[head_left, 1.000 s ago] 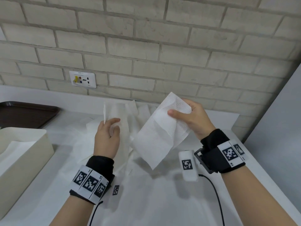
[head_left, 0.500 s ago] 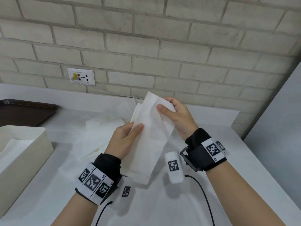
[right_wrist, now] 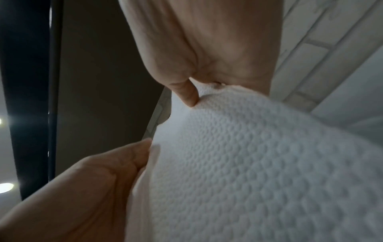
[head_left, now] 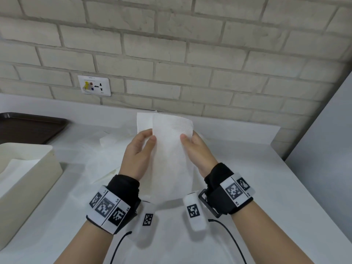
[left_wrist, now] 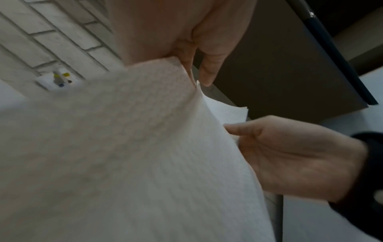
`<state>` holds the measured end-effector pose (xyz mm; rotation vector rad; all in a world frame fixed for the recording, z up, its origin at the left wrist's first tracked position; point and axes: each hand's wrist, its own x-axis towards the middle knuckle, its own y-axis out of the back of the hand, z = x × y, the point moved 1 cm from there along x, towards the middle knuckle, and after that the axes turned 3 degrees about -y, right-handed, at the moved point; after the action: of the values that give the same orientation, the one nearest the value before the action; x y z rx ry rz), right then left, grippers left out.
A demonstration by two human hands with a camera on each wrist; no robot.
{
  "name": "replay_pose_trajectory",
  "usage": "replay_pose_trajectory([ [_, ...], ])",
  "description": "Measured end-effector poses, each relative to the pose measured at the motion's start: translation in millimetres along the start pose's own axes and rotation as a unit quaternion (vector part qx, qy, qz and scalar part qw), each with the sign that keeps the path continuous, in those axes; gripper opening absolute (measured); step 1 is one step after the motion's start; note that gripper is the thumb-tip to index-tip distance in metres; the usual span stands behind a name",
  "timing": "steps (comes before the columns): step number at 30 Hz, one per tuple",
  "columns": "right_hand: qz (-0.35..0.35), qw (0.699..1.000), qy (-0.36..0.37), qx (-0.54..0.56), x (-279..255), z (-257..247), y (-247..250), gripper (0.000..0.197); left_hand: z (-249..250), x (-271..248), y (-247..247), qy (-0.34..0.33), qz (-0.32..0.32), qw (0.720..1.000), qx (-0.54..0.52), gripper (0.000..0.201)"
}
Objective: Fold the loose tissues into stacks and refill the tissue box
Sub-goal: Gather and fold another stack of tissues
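A white embossed tissue [head_left: 171, 155] hangs upright in the air between both hands, doubled over lengthwise into a narrow strip. My left hand [head_left: 142, 147] pinches its left edge near the top. My right hand [head_left: 192, 145] pinches the right edge at the same height. The left wrist view shows the tissue [left_wrist: 124, 155] filling the frame, with the right hand [left_wrist: 290, 155] at its side. In the right wrist view the tissue [right_wrist: 259, 163] is pinched by the right thumb, with the left hand [right_wrist: 93, 188] below. An open cream tissue box [head_left: 28, 168] stands at the left with a white sheet inside. Loose tissues [head_left: 106, 155] lie behind the hands.
A dark brown tray [head_left: 28, 128] sits at the back left of the white counter [head_left: 247, 178]. A brick wall with a socket plate [head_left: 94, 85] rises behind. A grey panel [head_left: 323, 149] borders the counter on the right. Wrist camera cables trail toward me.
The left hand let go of a tissue on the pile and took the left edge of the tissue held by the right hand. The sheet went from open and slanted to a narrow upright fold.
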<state>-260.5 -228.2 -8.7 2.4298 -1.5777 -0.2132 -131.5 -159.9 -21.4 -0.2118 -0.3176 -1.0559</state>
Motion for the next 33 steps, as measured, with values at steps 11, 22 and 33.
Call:
replay_pose_trajectory([
  [11, -0.026, 0.993, 0.072, 0.089, -4.8, -0.9, -4.7, 0.05, -9.4, -6.6, -4.4, 0.0, -0.059, 0.997, 0.04, 0.061],
  [22, -0.084, 0.995, 0.017, -0.042, -1.0, 24.4, -9.8, 0.008, -16.5, -2.8, 4.2, 0.095, 0.035, 0.994, 0.051, 0.019],
  [33, -0.271, 0.818, 0.05, -0.506, 3.4, 62.4, -33.4, 0.074, -22.1, 3.6, 52.3, 0.089, 0.135, 0.979, 0.125, 0.032],
])
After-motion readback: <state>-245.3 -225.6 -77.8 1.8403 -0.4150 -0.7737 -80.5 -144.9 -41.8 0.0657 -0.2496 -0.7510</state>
